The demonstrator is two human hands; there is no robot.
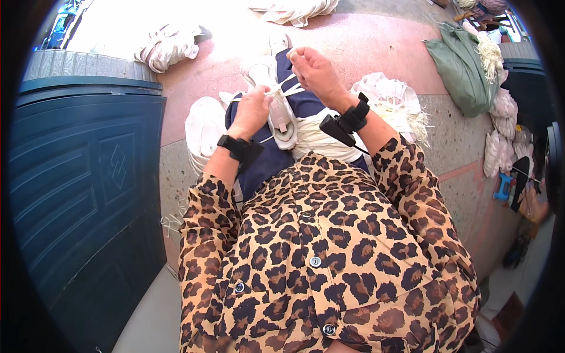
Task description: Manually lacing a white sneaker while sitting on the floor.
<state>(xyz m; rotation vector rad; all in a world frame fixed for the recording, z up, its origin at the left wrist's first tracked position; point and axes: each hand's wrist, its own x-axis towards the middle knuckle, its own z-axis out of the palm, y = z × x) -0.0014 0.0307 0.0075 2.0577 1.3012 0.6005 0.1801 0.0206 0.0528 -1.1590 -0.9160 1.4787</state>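
Observation:
A pale sneaker (282, 122) rests on my dark-trousered lap, its toe toward me. White shoelace (292, 89) runs across its upper and out to both sides. My left hand (252, 110) is closed in a pinch on the lace at the sneaker's left side. Held a little higher and to the right, my right hand (315, 72) pinches a strand of the same lace, pulled away from the shoe. A thick bundle of cream laces (323, 134) lies across my lap, right of the sneaker. The exact fingertip grip is small and partly hidden.
White bundles lie on the floor at the far left (169, 48) and far centre (297, 9). A pale bundle (204, 126) sits by my left leg, another bundle (388, 97) at my right. A dark blue door (88, 159) bounds the left; a green sack (462, 70) stands at right.

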